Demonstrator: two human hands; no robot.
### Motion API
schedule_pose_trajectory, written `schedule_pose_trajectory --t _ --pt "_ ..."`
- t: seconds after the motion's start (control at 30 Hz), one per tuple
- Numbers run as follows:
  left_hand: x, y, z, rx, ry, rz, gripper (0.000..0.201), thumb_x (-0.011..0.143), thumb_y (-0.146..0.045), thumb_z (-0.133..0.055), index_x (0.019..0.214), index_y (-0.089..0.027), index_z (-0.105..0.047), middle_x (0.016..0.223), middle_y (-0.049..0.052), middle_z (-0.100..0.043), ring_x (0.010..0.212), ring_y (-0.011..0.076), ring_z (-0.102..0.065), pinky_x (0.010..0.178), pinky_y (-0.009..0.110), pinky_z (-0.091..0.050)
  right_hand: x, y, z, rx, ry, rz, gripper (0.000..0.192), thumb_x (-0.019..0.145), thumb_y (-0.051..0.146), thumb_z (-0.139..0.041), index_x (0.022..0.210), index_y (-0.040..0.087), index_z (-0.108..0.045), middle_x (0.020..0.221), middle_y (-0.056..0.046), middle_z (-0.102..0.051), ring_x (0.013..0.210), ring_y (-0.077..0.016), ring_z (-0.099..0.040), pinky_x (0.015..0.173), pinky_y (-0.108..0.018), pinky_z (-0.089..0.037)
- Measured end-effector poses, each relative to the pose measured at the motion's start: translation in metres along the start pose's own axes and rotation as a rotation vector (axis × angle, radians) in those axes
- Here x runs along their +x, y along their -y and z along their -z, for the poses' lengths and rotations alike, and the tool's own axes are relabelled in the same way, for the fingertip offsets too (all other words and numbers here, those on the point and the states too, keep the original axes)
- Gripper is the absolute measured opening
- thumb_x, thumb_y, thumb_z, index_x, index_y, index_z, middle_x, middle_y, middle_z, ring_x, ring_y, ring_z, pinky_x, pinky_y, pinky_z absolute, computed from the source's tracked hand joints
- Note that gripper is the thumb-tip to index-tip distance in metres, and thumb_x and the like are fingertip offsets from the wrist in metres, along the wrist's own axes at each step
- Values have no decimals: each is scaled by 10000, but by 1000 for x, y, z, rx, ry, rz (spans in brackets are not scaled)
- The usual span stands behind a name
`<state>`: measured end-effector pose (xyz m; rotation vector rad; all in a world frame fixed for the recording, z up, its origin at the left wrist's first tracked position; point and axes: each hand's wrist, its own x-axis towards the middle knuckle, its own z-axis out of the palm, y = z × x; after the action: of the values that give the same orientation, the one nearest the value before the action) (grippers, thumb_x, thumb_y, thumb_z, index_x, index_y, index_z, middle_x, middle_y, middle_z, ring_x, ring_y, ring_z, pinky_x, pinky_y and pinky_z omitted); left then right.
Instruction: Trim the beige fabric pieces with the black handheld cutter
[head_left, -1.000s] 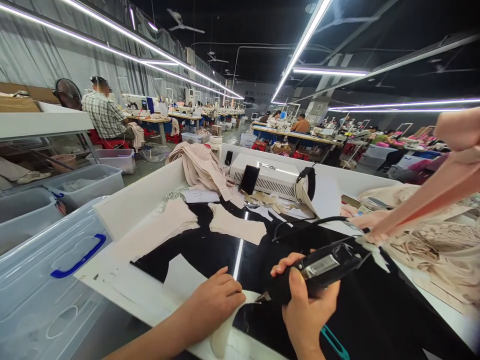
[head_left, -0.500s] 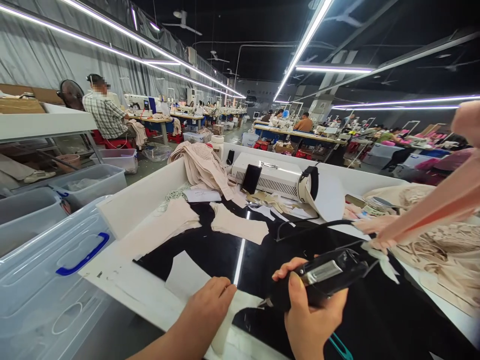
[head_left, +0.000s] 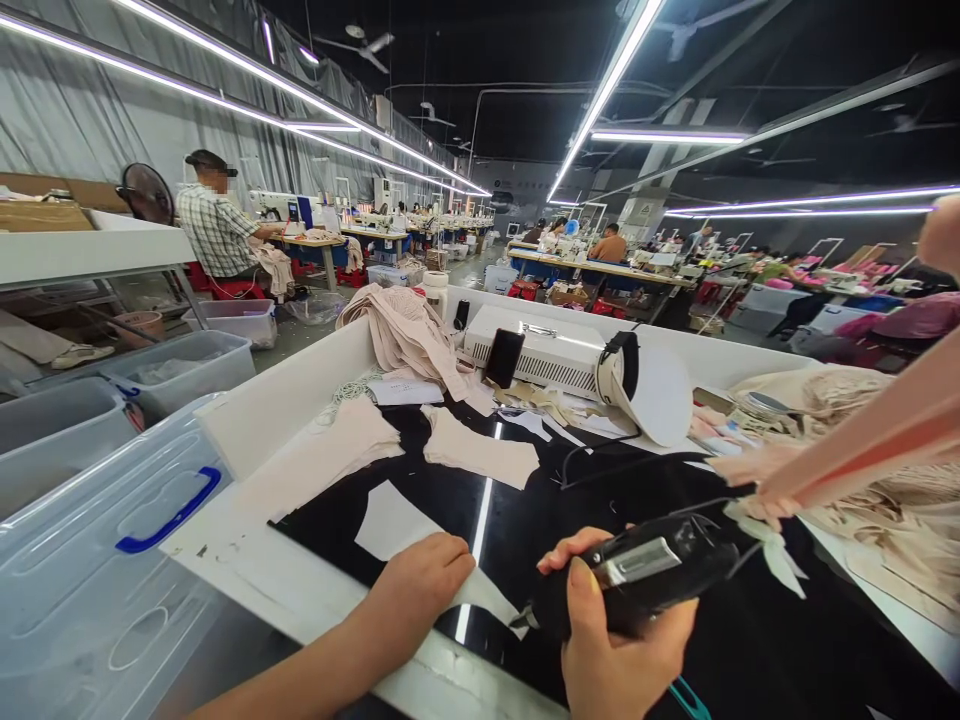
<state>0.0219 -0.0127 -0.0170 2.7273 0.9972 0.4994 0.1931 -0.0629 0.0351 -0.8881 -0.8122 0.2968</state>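
My right hand [head_left: 611, 640] grips a black corded hand tool [head_left: 652, 575] whose tip points left at a white fabric piece [head_left: 397, 525] lying on the glossy black worktop [head_left: 525, 520]. My left hand [head_left: 420, 580] rests with curled fingers on that white piece, just left of the tool's tip. A pale ribbon is tied at the tool's rear end. A pinkish fabric strip [head_left: 862, 440] stretches in from the right edge toward the tool.
Beige cut pieces [head_left: 480, 452] and a heap of beige cloth [head_left: 401, 330] lie farther back, with a white machine [head_left: 540, 360] and a dark phone [head_left: 501, 357]. Clear plastic bins with blue handles [head_left: 97, 560] stand at left. Beige lace [head_left: 900, 490] piles at right. People sit at distant tables.
The white piece under my left hand has slid right and nearer the front edge. The tool and my right hand sit slightly lower. The view has shifted a little.
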Motion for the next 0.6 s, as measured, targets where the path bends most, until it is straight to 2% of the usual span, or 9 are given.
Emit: schedule_pose_trajectory --t 0.2,0.4,0.6 --pt "0 6 -3 49 -74 -93 246 1020 -37 -476 1119 -182 -647 1106 59 -694 1023 194 -677 891 289 -565 -4 0 1 4 5 -12 346 845 181 -790 1067 257 -535 841 35 -708 610 -136 -688 579 -287 -614" --pt "1 5 -3 166 -100 -199 257 1016 -5 -454 1114 -158 -637 1104 71 -694 993 192 -681 870 290 -573 -8 0 -1 1 -12 -20 366 843 186 -794 1094 259 -538 841 32 -707 619 -140 -684 588 -297 -612" --pt "1 1 -5 316 -95 -247 227 974 34 -488 1033 -146 -614 983 66 -672 895 201 -678 813 308 -576 -11 1 -1 7 -13 -11 359 841 174 -787 1085 256 -538 833 31 -704 613 -140 -679 558 -288 -600"
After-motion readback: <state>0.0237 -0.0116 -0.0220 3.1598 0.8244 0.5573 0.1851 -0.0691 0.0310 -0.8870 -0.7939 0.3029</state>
